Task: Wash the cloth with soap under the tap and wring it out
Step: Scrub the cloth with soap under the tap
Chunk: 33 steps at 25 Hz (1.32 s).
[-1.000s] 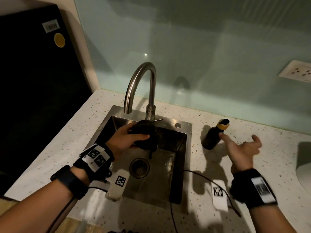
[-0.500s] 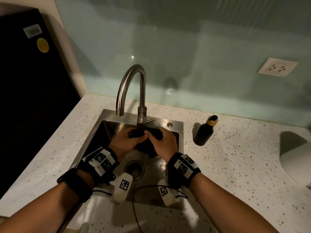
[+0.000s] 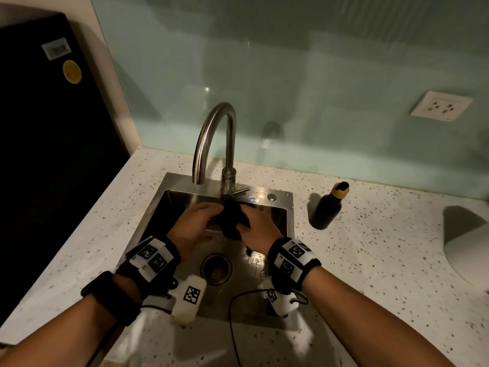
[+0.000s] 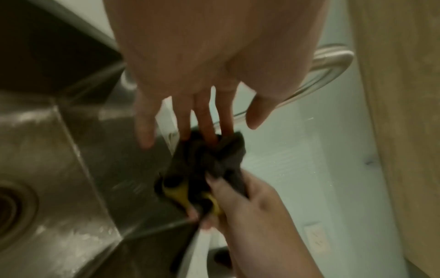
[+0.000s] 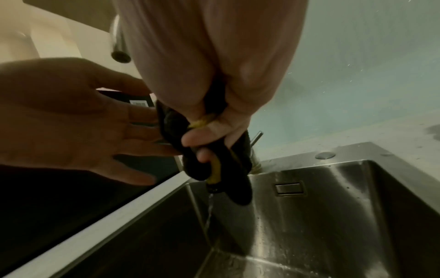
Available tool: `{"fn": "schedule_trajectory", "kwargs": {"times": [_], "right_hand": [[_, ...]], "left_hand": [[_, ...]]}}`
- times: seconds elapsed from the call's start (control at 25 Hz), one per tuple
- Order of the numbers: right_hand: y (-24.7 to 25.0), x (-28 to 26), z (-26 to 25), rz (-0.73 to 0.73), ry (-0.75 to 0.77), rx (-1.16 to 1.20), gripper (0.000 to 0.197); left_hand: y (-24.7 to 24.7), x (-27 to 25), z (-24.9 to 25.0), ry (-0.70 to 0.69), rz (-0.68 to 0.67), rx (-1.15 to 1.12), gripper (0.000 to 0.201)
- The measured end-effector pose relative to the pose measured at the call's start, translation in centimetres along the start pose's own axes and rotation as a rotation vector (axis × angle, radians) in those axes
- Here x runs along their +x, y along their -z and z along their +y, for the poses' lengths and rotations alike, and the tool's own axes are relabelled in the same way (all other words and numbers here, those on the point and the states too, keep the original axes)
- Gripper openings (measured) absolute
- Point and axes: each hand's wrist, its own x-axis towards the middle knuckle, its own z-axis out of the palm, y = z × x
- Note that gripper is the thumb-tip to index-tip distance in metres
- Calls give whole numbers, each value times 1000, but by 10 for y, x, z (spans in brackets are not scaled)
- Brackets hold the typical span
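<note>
Right hand [image 5: 214, 105] squeezes the cloth [image 5: 228, 169] over the sink [image 3: 287, 221], water trickling; left hand [image 4: 202, 79] touches it, fingers straight. Better: grip both ends, twist opposite ways, keep low.

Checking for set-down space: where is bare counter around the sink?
Bare counter lies right of the sink, in front of the bottle; a narrower strip lies left. Over the sink it is crowded: both hands work the cloth.

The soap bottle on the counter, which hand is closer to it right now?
Right. The right hand grips the cloth over the sink on the soap bottle side; the left hand is beyond the cloth, farther away.
</note>
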Motion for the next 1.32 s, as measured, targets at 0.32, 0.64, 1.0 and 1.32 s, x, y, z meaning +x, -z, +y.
{"fn": "schedule_trajectory", "kwargs": {"times": [0.32,0.64,1.0,1.32], "right_hand": [[-1,-6,-7,-227,-4,405,65],[-11,3,12,178,-8,77,26],[3,3,10,-11,94,134,43],[2,5,11,42,88,84,33]], "left_hand": [[11,15,-5,-207,20,212,17],[4,18,-7,-164,-25,197,30],[10,15,-6,-285,0,373,41],[2,11,7,-179,-26,417,22]]}}
